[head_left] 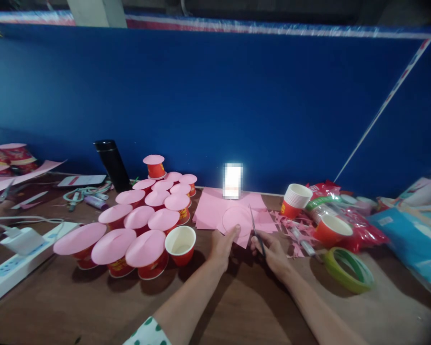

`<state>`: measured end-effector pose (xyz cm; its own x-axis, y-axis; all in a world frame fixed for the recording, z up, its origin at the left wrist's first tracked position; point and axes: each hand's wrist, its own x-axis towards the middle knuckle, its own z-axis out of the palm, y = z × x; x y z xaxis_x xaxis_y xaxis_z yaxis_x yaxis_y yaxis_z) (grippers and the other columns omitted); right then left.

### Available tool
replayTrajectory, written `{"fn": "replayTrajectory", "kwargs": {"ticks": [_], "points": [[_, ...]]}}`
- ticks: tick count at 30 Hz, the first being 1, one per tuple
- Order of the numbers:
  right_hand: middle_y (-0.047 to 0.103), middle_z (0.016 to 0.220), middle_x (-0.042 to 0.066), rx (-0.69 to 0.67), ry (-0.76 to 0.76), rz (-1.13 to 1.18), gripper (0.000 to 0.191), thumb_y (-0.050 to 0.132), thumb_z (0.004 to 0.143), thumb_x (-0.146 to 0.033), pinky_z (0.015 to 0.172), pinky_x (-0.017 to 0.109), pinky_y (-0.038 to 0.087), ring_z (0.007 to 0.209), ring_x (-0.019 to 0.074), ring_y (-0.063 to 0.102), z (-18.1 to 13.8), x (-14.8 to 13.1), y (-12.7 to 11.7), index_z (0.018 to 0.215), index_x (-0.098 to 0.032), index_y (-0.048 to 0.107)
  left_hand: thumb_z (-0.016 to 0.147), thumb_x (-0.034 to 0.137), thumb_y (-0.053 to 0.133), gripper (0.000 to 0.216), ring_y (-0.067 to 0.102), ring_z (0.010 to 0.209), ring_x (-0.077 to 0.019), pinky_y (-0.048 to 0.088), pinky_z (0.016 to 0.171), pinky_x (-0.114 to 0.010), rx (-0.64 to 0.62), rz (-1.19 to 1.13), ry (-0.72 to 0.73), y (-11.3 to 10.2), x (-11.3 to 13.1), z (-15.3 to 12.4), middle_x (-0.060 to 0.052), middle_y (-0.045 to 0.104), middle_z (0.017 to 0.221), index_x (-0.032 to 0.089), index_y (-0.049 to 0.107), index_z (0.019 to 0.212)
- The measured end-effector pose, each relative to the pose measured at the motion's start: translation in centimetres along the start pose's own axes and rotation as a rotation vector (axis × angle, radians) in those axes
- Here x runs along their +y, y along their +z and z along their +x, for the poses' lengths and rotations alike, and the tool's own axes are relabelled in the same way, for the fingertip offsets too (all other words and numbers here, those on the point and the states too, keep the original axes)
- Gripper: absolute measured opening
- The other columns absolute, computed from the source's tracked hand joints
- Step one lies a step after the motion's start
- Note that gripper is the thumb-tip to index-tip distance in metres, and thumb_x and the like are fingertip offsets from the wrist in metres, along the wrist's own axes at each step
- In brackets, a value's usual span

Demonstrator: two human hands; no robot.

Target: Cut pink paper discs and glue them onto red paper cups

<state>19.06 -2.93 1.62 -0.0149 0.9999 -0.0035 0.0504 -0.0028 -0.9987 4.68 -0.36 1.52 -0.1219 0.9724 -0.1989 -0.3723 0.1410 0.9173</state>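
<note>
My left hand pinches a piece of pink paper that has a circle drawn on it, thumb on top. Closed round the handles of a pair of scissors is my right hand. The scissors point away from me, their blades at the right edge of the paper. Beneath and behind lies a stack of pink sheets. Left of my hands stand several red paper cups topped with pink paper discs. One uncovered paper cup stands upright nearest my left hand.
A lit phone leans at the back. To the right are stacked cups, paper scraps, a tilted cup, green tape and a blue packet. A black flask and power strip are left.
</note>
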Motion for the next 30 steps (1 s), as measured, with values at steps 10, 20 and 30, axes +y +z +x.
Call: {"fn": "replayTrajectory", "kwargs": {"ticks": [10, 20, 30], "points": [[0.056, 0.058, -0.002, 0.0, 0.0, 0.024, 0.055, 0.07, 0.063, -0.058, 0.041, 0.021, 0.037, 0.047, 0.0104, 0.049, 0.16, 0.16, -0.04, 0.097, -0.015, 0.066, 0.058, 0.048, 0.079, 0.046, 0.056, 0.046, -0.0143, 0.042, 0.04, -0.022, 0.009, 0.046, 0.007, -0.07, 0.07, -0.12, -0.004, 0.062, 0.052, 0.007, 0.068, 0.078], [0.055, 0.057, -0.002, 0.017, 0.029, 0.047, 0.058, 0.072, 0.062, -0.058, 0.039, 0.02, 0.036, 0.046, 0.01, 0.048, 0.1, 0.22, 0.09, 0.101, -0.015, 0.066, 0.061, 0.046, 0.076, 0.043, 0.047, 0.036, -0.0109, 0.034, 0.033, -0.021, 0.031, 0.103, -0.017, 0.01, 0.49, -0.15, 0.0, 0.055, 0.044, 0.007, 0.067, 0.077], [0.058, 0.061, -0.001, 0.008, 0.016, 0.047, 0.058, 0.075, 0.061, -0.055, 0.043, 0.02, 0.04, 0.051, 0.0104, 0.051, 0.13, 0.24, -0.08, 0.1, -0.013, 0.065, 0.056, 0.038, 0.081, 0.041, 0.059, 0.052, -0.0153, 0.046, 0.046, -0.024, 0.009, 0.023, 0.037, 0.05, 0.81, -0.26, -0.006, 0.066, 0.06, 0.006, 0.07, 0.08]]}}
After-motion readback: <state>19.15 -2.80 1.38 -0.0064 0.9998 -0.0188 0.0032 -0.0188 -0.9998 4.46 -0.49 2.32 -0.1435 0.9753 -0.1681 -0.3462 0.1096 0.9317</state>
